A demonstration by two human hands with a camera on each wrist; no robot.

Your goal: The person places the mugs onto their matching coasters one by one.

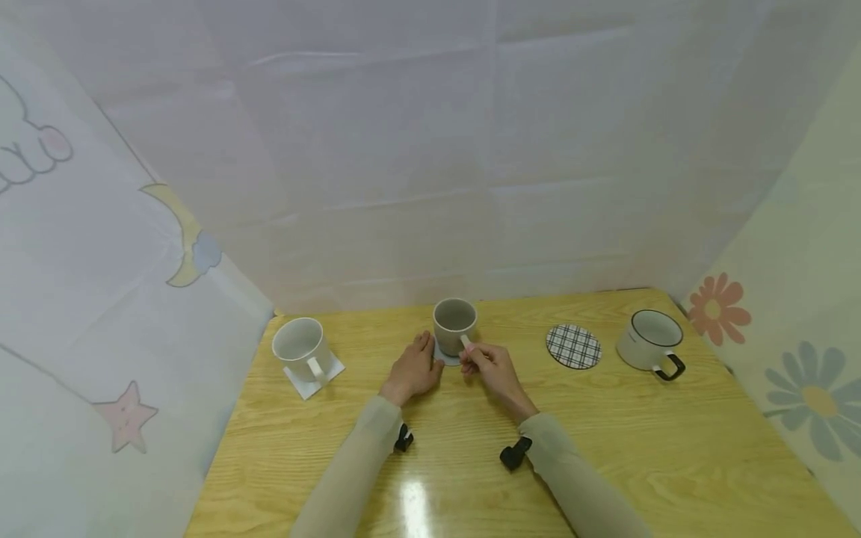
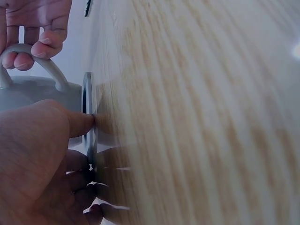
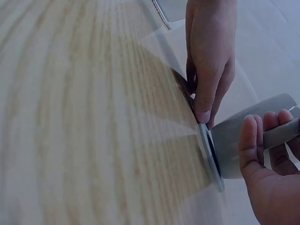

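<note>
A grey mug (image 1: 448,341) is at the back middle of the table, its base right at a round grey coaster (image 1: 451,361). My right hand (image 1: 496,372) holds the mug's handle (image 3: 281,133), with the fingers curled through and round it. On the coaster's left side lies my left hand (image 1: 415,368), fingers stretched forward along the table. In the right wrist view the left thumb (image 3: 203,116) touches the coaster's edge. The mug hides most of the coaster's top.
To the left a white mug (image 1: 296,344) stands on a square white coaster (image 1: 336,367). At right lies a round checked coaster (image 1: 574,347); beyond it stands a white mug with a black rim and handle (image 1: 642,347). Fabric walls (image 1: 403,187) rise behind the wooden table (image 1: 464,478).
</note>
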